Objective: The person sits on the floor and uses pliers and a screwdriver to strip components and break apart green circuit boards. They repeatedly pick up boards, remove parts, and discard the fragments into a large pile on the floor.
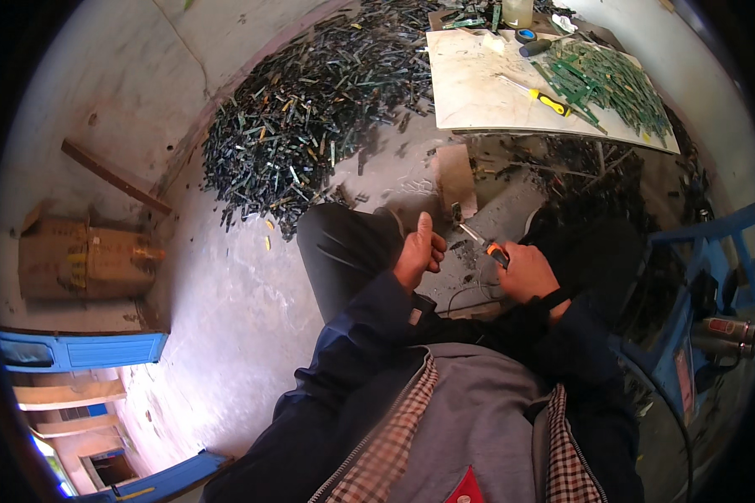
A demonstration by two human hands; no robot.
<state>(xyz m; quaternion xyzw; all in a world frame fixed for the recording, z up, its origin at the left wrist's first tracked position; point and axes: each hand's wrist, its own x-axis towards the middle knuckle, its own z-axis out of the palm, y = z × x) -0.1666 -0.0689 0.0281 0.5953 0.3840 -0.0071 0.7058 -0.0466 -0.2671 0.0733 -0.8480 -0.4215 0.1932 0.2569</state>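
My left hand [418, 251] is closed with the thumb up over my left knee; whatever it grips is too small and hidden to make out. My right hand [527, 272] is shut on a screwdriver [482, 241] with an orange and black handle. Its metal shaft points up and left toward my left hand, and its tip sits close to a small dark piece near the thumb. Both hands hover above my dark trousers, between my knees.
A large heap of dark green circuit strips [310, 109] covers the concrete floor ahead. A white board [478, 92] carries more green strips [612, 80], a yellow screwdriver [545, 99] and a tape roll [526, 35]. A cardboard box [80, 256] lies left; a blue frame [696, 285] stands right.
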